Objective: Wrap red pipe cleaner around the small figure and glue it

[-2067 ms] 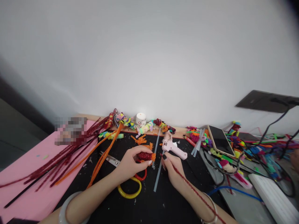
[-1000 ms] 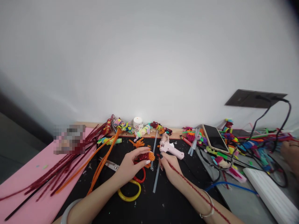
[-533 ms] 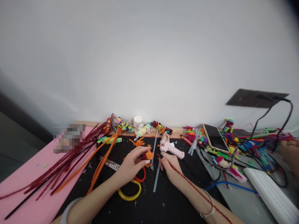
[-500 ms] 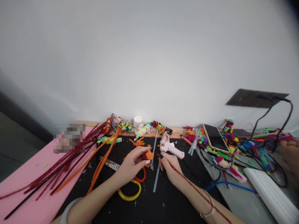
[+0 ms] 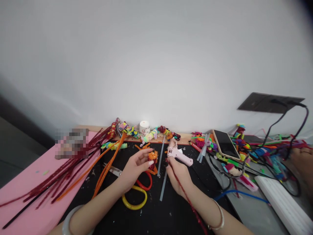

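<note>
Between the fingers and thumb of my left hand (image 5: 136,166) is a small orange and dark red pipe-cleaner figure (image 5: 153,156), partly hidden by the fingertips. My right hand (image 5: 179,176) pinches a long dark red tinsel pipe cleaner (image 5: 182,187), which trails back over the wrist toward me. Just beyond the right fingertips lies a pale pink glue gun (image 5: 179,156) on the black mat. Scissors (image 5: 135,198) with red and yellow handles rest under my left forearm, their blades partly covered. Two translucent glue sticks (image 5: 161,160) lie between my hands.
Dark red pipe cleaners (image 5: 70,173) spread across the pink surface (image 5: 22,199) at left. A white cup (image 5: 144,127) stands by the wall among colourful pipe-cleaner figures. A phone (image 5: 226,143), black cables and a white power strip (image 5: 281,202) are at right, near another person's hand (image 5: 303,163).
The figure in my left hand has turned, showing more of its orange top and red body. My right hand has shifted slightly, and the red pipe cleaner's tail has swung left.
</note>
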Demonstrator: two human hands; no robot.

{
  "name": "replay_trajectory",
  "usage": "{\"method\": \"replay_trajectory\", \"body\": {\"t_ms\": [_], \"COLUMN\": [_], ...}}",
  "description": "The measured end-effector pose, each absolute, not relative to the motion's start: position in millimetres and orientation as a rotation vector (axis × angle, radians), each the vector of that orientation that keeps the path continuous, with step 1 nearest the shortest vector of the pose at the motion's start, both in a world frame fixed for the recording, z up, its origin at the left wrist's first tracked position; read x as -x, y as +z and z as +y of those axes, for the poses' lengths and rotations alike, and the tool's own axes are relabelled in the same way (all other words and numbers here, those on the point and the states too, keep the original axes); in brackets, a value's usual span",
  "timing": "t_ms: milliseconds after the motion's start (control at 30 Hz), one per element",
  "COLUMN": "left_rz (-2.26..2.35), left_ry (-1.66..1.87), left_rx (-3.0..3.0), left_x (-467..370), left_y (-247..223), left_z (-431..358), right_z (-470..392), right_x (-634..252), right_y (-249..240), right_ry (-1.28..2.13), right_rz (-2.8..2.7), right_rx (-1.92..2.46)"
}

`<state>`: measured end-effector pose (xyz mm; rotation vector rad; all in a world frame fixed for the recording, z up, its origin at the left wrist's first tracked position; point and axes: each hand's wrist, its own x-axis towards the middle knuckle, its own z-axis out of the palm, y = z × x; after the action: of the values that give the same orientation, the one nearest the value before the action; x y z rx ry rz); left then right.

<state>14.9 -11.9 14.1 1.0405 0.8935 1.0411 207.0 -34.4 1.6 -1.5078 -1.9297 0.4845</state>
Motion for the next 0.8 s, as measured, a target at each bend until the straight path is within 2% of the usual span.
{"method": "replay_trajectory", "body": {"t_ms": [167,333,633,800], "left_rz": [0.879,0.858,0.838,0.829], "left_ry": [1.11,1.163,1.214,1.262], "left_rx": [-0.871,-0.835,-0.782,-0.748], "left_x": [-11,-9,-7,-5], "left_y": [17,16,13,10], "left_z": [-9,-5,-1,2], "right_z": [-34,-25,-4,-13], "right_x": [-206,-213,-231,-228], "right_y": [4,8,24,27], "right_ry": [0.168,0.009,-0.31,-0.372], "right_rz": [-2.11,-2.178,-1.946,-1.871], "right_rx": [1.639,1.706,1.885,1.68]}}
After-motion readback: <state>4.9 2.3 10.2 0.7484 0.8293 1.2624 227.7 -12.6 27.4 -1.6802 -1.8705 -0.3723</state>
